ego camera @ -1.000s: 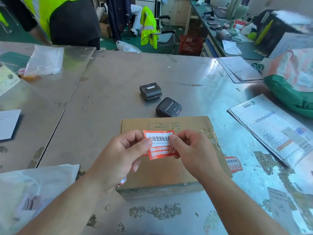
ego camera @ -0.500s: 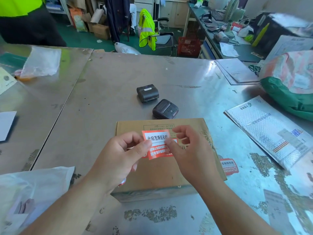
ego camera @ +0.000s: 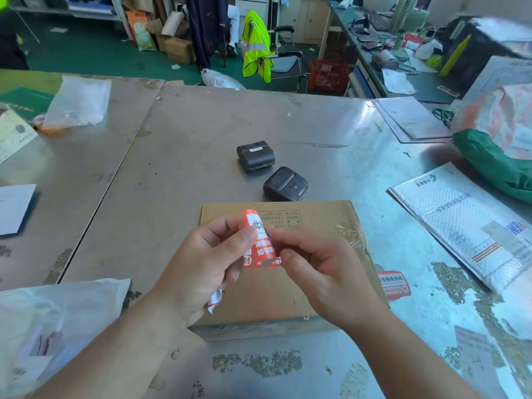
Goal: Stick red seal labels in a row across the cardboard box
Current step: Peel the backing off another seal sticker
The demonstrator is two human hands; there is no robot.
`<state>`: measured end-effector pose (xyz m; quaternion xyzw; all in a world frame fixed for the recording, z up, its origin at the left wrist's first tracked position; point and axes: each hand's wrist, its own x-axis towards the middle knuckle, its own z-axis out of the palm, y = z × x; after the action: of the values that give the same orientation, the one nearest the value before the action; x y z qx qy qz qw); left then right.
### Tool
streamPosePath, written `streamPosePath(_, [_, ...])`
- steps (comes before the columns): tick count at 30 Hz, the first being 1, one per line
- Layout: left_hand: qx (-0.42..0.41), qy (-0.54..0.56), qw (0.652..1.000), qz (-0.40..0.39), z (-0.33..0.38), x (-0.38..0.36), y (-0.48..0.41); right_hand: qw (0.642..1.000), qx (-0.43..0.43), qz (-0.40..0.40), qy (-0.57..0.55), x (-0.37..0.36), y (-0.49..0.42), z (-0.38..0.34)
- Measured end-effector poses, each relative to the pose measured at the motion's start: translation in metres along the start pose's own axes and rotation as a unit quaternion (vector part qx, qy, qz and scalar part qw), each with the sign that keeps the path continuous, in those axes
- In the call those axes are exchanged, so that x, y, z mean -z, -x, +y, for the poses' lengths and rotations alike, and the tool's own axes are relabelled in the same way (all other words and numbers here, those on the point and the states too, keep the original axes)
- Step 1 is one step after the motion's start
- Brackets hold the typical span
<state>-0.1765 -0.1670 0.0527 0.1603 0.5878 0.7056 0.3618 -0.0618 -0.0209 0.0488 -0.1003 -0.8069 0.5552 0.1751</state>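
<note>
A flat brown cardboard box (ego camera: 325,223) lies on the metal table in front of me. Above it I hold a red and white seal label (ego camera: 260,246), now curled and standing on end. My left hand (ego camera: 201,263) pinches its left edge between thumb and fingers. My right hand (ego camera: 322,272) pinches its right side. A scrap of white and red backing paper (ego camera: 216,298) sticks out under my left palm. Another red seal label (ego camera: 393,284) lies on the table just right of the box.
Two small black label printers (ego camera: 255,155) (ego camera: 285,184) sit beyond the box. A bubble mailer (ego camera: 466,223) and a green bag (ego camera: 495,162) lie at right. A white plastic bag (ego camera: 51,323) is at near left, papers and a clear bag (ego camera: 79,100) at far left.
The label was held flat and horizontal between both hands; now it is turned upright and curled, with my hands closer together. The view has tilted up slightly.
</note>
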Motion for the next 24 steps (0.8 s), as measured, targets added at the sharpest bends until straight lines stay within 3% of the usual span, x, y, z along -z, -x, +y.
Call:
streamPosePath(11, [0.022,0.062,0.996,-0.054,-0.0018,0.002,-0.0052,0.992,0.112,-0.026,0.053,0.0016,0.0008,0.0038])
streamPosePath(24, [0.028,0.071,0.992,-0.105,-0.0001,0.0007,-0.0006,0.988,0.129,-0.035,0.073,0.0063,0.0029,-0.0008])
